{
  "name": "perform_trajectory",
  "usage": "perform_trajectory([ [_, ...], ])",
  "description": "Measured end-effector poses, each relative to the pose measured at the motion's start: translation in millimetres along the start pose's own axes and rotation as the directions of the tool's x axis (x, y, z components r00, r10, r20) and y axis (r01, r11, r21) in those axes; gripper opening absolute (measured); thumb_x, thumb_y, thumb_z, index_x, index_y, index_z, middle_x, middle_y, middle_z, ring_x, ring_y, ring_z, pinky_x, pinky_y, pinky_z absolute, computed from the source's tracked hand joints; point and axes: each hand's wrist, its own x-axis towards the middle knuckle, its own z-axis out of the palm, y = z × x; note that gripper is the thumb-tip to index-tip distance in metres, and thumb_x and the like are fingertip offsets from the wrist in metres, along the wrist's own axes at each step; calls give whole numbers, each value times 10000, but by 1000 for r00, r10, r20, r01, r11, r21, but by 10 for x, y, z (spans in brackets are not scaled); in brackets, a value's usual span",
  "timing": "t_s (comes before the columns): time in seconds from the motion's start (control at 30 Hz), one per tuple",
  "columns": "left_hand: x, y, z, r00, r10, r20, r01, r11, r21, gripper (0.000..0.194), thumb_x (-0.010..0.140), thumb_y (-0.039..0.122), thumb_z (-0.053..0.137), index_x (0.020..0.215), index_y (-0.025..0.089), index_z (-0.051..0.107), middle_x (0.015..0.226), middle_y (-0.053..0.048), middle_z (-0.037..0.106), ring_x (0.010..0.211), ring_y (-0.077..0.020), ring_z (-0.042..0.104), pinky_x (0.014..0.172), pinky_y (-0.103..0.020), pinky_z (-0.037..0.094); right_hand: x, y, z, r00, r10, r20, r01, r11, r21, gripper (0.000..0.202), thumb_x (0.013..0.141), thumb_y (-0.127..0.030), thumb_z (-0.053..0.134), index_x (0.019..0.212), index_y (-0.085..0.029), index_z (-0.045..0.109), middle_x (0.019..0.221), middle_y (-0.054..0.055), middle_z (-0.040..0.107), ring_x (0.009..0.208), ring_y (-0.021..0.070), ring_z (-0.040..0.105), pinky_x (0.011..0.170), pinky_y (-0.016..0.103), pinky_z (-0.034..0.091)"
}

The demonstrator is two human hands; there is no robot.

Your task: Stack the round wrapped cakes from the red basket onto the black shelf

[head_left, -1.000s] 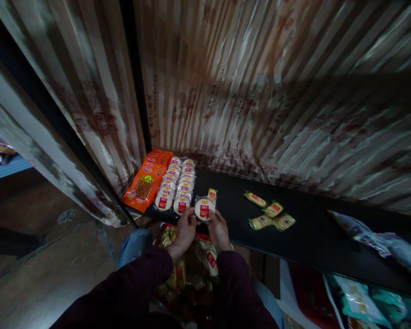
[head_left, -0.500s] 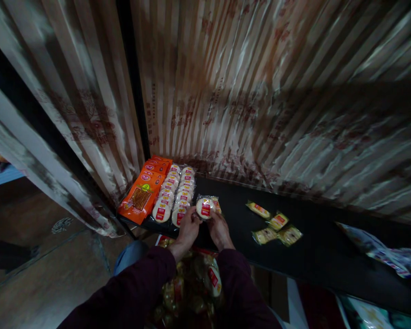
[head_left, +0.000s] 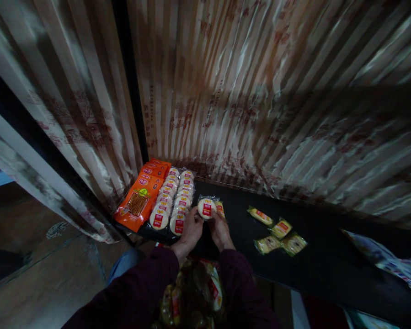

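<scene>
My left hand (head_left: 192,229) and my right hand (head_left: 220,231) hold a round white rice cracker (head_left: 206,208) in a clear wrapper with a red label, gripping its lower edge from both sides above the black shelf. Just behind it, partly hidden, a yellow packet (head_left: 220,208) shows; I cannot tell whether the right hand touches it. Left of my hands, two overlapping rows of wrapped rice crackers (head_left: 159,220) run back along the shelf. Beside them lie overlapping orange snack bags (head_left: 136,201).
Several small yellow packets (head_left: 281,227) lie to the right on the black shelf (head_left: 315,269). Farther right is a crumpled bluish-white wrapper (head_left: 380,256). Below my forearms, a container holds wrapped snacks (head_left: 214,292). Striped curtains (head_left: 205,91) hang behind and left, along a dark post (head_left: 131,77).
The view has shifted slightly. Both hands still hold the rice cracker in nearly the same spot, and the shelf items keep their arrangement.
</scene>
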Motion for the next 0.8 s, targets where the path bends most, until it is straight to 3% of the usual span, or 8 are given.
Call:
perform_trajectory([
  [0.13,65,5,45,1000,8,-11,-7,997,73,399,753,102,531,1131,200,615,1133,-82,656,1002,-200,606,945,-351,446,52,-12,-18,1000,2,-31,-2,1000,-9,360,586,-373,734,895,-199,669,822,23,732,759,209,680,703,343,569],
  [0.3,136,18,105,999,-44,-2,45,998,40,446,757,114,552,1192,205,585,1191,-96,647,1086,-220,590,994,-368,418,163,-28,-40,996,-89,9,90,992,-84,374,624,-419,703,920,-192,680,826,27,733,844,208,675,737,335,556],
  [0.5,246,118,146,996,-78,-50,83,991,104,584,737,144,584,1314,152,500,1403,-165,497,1314,-281,441,1108,-390,301,328,-14,-25,995,-93,-28,90,989,-119,392,600,-465,733,877,-192,684,784,17,731,768,191,675,719,319,548],
  [0.7,383,222,203,994,-106,-16,107,990,90,500,738,163,598,1236,165,556,1284,-147,599,1235,-284,512,1063,-373,346,520,0,0,995,-94,-42,86,985,-152,435,569,-509,749,862,-197,669,732,2,711,736,194,666,678,312,542],
  [0.8,462,227,242,994,-105,-25,106,992,73,460,741,176,606,1198,144,578,1275,-161,598,1238,-290,506,1054,-368,348,602,-16,24,997,-78,-1,77,989,-128,527,548,-515,762,953,-194,659,733,3,708,724,203,667,675,331,544],
])
